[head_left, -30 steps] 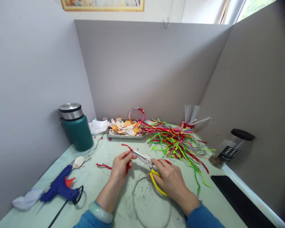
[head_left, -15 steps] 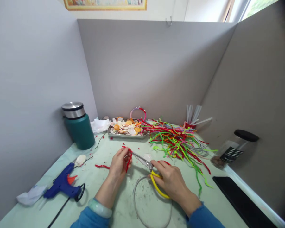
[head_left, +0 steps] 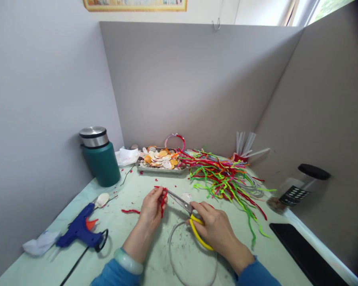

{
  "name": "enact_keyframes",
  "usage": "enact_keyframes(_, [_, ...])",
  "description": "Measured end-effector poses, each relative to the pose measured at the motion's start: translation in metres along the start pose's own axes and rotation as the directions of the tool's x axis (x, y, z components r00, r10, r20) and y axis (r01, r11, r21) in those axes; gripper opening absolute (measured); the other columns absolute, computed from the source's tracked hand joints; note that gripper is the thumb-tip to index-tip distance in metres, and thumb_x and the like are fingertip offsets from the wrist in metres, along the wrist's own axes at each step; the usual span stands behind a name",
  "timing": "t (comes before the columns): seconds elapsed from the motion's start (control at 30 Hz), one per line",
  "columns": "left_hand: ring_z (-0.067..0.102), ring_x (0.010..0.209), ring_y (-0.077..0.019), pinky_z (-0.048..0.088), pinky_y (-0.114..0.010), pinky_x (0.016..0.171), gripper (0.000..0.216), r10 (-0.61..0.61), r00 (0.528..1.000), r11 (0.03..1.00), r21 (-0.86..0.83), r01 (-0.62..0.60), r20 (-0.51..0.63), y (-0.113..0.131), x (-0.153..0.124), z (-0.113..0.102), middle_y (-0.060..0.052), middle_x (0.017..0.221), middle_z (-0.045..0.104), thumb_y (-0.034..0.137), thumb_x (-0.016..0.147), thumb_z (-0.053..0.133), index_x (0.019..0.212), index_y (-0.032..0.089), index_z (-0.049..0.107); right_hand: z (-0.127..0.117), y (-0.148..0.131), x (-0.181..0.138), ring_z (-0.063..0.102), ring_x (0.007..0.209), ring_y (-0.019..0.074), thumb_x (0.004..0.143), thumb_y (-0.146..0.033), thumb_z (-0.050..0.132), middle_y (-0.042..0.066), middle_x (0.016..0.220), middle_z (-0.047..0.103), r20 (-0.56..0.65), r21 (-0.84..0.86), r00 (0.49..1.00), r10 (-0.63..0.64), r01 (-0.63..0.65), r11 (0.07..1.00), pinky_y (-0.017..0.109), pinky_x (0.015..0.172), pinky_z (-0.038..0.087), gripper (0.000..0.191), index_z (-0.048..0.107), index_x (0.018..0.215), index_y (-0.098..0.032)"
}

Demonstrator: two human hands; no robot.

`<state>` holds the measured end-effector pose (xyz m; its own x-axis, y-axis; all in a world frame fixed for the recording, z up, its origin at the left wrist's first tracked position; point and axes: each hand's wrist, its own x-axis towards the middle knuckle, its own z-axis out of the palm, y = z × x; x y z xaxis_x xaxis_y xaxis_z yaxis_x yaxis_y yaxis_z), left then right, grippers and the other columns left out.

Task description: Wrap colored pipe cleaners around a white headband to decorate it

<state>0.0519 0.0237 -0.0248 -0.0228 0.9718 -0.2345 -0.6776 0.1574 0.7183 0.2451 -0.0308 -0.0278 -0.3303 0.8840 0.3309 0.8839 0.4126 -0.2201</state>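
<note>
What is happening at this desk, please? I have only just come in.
A person works with both hands. The left hand pinches a fuzzy red stem; the right hand holds yellow-handled scissors, their tips close to the left fingertips. I cannot tell whether the blades touch the stem. A grey ring lies on the table below. Behind are a tray of shells and a pile of colourful stems.

This looks like a small craft workspace: grey partitions (head_left: 193, 83) enclose a table (head_left: 119, 234) with a blue glue gun (head_left: 80, 229), a metal tray (head_left: 162, 171) of shells (head_left: 159, 158) and a heap of bright pipe cleaners (head_left: 223, 174), and scissors (head_left: 182, 203) are held above it.
</note>
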Motion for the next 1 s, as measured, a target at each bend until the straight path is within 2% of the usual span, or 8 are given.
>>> enact_keyframes(0.13, [0.047, 0.042, -0.0053, 0.03, -0.013, 0.03, 0.014, 0.028, 1.0, 0.999, 0.016, -0.028, 0.007, -0.001, 0.001, 0.0, 0.003, 0.055, 0.053, 0.018, 0.069, 0.067, 0.068, 0.013, 0.054, 0.0, 0.001, -0.001, 0.06, 0.08, 0.0203, 0.081, -0.039, 0.055, 0.005, 0.096, 0.062, -0.014, -0.045, 1.0, -0.003, 0.003, 0.999, 0.028, 0.066, 0.041, 0.038, 0.052, 0.116, -0.023])
enact_keyframes(0.5, [0.039, 0.037, -0.0031, 0.024, -0.013, 0.03, 0.009, -0.102, 0.993, 0.992, -0.069, 0.106, 0.05, 0.001, 0.0, -0.002, 0.004, 0.051, 0.046, 0.011, 0.075, 0.055, 0.068, 0.013, 0.05, 0.004, -0.002, -0.001, 0.06, 0.08, 0.0197, 0.083, -0.038, 0.054, 0.006, 0.094, 0.063, -0.024, -0.017, 1.0, -0.019, 0.018, 1.0, 0.027, 0.066, 0.042, 0.037, 0.052, 0.116, -0.022])
enact_keyframes(0.73, [0.028, 0.032, -0.0013, 0.019, -0.014, 0.029, 0.017, -0.181, 0.98, 0.971, -0.145, 0.192, 0.085, 0.004, -0.004, 0.002, 0.005, 0.048, 0.041, 0.017, 0.081, 0.05, 0.065, 0.015, 0.045, 0.006, -0.008, -0.001, 0.06, 0.078, 0.0183, 0.084, -0.037, 0.053, 0.005, 0.09, 0.064, -0.014, 0.017, 1.0, -0.027, 0.028, 0.999, 0.025, 0.065, 0.042, 0.035, 0.052, 0.116, -0.022])
enact_keyframes(1.0, [0.023, 0.031, -0.0009, 0.014, -0.014, 0.029, 0.018, -0.181, 0.981, 0.975, -0.122, 0.188, 0.066, 0.007, -0.007, 0.005, 0.008, 0.046, 0.035, 0.02, 0.078, 0.054, 0.065, 0.017, 0.042, 0.007, -0.012, 0.0, 0.061, 0.077, 0.0175, 0.086, -0.04, 0.05, 0.004, 0.086, 0.065, 0.033, 0.071, 0.999, -0.003, 0.001, 0.997, 0.024, 0.065, 0.041, 0.03, 0.054, 0.11, -0.023])
